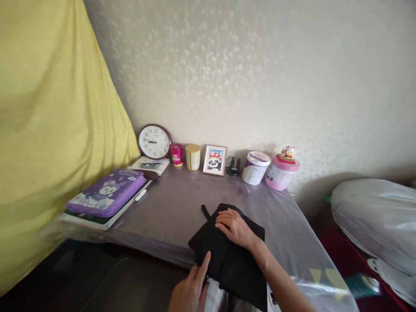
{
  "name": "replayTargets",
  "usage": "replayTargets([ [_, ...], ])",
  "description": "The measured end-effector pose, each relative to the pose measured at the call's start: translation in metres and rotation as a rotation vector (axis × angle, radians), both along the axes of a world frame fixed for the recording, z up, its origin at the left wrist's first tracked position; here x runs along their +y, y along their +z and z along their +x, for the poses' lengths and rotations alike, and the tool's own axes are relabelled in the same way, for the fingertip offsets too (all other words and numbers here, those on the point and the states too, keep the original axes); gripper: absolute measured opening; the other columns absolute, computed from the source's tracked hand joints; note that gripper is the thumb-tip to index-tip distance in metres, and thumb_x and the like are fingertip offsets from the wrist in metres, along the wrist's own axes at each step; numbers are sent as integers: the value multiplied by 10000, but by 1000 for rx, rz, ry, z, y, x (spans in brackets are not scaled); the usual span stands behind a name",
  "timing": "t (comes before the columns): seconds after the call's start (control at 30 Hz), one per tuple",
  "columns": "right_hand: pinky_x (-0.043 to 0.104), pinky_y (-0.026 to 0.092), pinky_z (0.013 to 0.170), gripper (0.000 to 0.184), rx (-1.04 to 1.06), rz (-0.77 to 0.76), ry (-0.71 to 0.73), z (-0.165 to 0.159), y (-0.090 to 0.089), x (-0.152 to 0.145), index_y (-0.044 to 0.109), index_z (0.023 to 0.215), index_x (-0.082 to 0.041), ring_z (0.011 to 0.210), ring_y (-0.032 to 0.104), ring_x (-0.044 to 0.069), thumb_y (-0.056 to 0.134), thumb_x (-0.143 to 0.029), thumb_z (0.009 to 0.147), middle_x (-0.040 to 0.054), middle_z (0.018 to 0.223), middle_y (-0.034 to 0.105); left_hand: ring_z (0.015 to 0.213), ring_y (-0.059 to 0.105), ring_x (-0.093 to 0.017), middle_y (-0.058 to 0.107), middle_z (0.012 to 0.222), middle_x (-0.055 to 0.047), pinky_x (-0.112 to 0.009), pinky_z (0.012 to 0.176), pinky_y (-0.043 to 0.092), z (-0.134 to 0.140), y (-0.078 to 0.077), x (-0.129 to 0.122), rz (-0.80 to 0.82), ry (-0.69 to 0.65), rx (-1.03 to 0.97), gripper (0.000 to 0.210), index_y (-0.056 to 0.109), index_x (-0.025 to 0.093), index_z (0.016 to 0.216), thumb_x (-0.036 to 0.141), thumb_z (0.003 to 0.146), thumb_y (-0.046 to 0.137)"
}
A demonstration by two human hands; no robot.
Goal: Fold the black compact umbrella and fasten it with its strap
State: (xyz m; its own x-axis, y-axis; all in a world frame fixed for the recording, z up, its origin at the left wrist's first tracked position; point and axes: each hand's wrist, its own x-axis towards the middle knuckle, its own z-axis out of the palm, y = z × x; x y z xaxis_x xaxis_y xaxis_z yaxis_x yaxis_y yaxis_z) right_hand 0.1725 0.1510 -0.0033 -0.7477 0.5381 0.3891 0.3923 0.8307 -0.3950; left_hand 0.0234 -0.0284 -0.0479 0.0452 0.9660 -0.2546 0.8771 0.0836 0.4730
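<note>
Black umbrella (pixel 238 268): identified by its look only; lies at the near edge of the tabletop (pixel 175 199), 6 o'clock, partly overhanging toward me.
Cloth condition: I judge the work part-way; collapsed and laid flat is done, rolled up is not.
Strap (pixel 205 212): loose, not yet fastened; free end points to 11 o'clock.
Long axis: roughly 11 to 5 o'clock; I cannot tell tip end from handle end.
Right hand (pixel 234 229): palm down on the cloth, fingers close together, directed to 10 o'clock.
Left hand (pixel 191 287): index finger straight at the cloth's 8 o'clock edge; I cannot tell whether I am pinching it.
</note>
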Motion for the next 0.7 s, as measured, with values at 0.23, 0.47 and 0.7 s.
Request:
replayTargets([
  [0.23, 326, 438, 834, 217, 82, -196, -541, 17, -18, 63, 655, 707, -231, 855, 636, 186, 496, -317, 828, 36, 794, 691, 944, 610, -209, 552, 1180, -83, -264, 777, 458, -1, 1, -1, 16, -6, 23, 605, 66, 270, 1423, 213, 871, 310],
  [0.47, 312, 508, 676, 446, 512, -455, -841, 91, -15, 27, 643, 899, -124, 779, 645, 212, 449, -512, 794, 99, 810, 683, 913, 616, -205, 570, 1147, -76, -258, 745, 445, -1, -4, -1, 21, 14, 57, 608, 54, 269, 1426, 231, 883, 324],
  [0.7, 268, 495, 518, 468, 510, -665, -978, 97, -10, -61, 601, 803, -150, 577, 614, 175, 480, -599, 745, 53, 673, 640, 825, 621, -190, 592, 1044, -64, -261, 682, 456, -1, -12, -6, 141, -5, 79, 590, 24, 256, 1430, 233, 903, 288],
])
